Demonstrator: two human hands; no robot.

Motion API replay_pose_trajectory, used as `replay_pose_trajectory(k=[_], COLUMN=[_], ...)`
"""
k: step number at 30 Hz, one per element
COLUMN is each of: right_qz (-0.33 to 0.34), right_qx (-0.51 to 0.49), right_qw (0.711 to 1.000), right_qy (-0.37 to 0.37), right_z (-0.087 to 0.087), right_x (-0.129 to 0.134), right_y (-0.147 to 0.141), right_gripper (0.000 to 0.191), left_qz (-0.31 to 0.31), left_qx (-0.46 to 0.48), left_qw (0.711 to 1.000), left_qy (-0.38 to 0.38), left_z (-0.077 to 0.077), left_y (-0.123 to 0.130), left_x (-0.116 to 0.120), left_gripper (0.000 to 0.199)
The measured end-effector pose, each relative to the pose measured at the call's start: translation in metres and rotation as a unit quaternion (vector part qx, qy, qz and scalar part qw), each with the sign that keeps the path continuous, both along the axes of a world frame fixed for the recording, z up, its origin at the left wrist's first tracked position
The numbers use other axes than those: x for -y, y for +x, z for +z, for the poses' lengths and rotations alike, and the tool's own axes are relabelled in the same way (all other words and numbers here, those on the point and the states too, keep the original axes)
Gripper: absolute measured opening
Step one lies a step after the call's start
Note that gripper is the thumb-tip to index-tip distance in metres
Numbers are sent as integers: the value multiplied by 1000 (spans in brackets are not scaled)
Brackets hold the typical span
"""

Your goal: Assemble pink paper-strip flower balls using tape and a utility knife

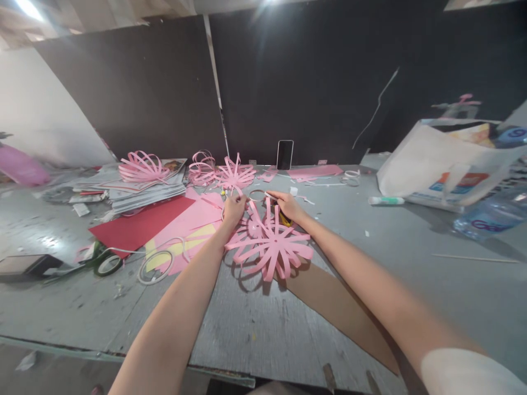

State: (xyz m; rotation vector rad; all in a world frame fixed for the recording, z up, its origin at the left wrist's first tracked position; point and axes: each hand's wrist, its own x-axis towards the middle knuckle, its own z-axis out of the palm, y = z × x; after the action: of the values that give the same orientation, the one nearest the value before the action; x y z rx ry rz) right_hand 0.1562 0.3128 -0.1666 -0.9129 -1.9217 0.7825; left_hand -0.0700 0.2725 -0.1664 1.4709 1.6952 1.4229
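Observation:
My left hand (234, 208) is closed, fingertips pressed together beside pink paper strips; what it pinches is too small to tell. My right hand (285, 204) is also closed, with a small pale tip at its fingers that I cannot name. Between the two hands stands a thin ring (257, 195), perhaps a tape roll. A yellow and black tool (285, 220) lies under my right hand, partly hidden. Just in front of my hands, a pink paper-strip flower (275, 241) spreads its loops. Another pink strip flower (235, 174) sits behind my left hand.
Left are a paper stack (148, 192) topped by a pink strip ball (142, 167), red card (142, 225), green scissors (96, 255) and a coiled white cable (156, 267). A phone (285, 154) stands behind. Brown card (341, 307), a glue stick (386, 201), a bag (436, 164) and a bottle (489, 216) lie right.

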Motion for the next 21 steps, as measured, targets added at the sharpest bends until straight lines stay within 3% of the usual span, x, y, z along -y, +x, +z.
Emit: replay_pose_trajectory(k=[5, 11, 15, 21], right_qz=[0, 9, 62, 134], right_qx=[-15, -24, -14, -24], right_qw=[1000, 997, 996, 987], right_qy=[-2, 69, 69, 86], right_z=[0, 9, 14, 16], right_x=[-1, 3, 6, 7], right_y=[0, -4, -12, -22], right_gripper=[60, 55, 61, 51], left_qz=[-2, -14, -38, -86], left_qx=[6, -8, -3, 36], left_qw=[1000, 999, 998, 988], left_qy=[8, 34, 50, 125], left_z=[3, 0, -3, -7], left_y=[1, 1, 1, 0], left_x=[3, 4, 2, -4], left_gripper=[30, 38, 41, 43])
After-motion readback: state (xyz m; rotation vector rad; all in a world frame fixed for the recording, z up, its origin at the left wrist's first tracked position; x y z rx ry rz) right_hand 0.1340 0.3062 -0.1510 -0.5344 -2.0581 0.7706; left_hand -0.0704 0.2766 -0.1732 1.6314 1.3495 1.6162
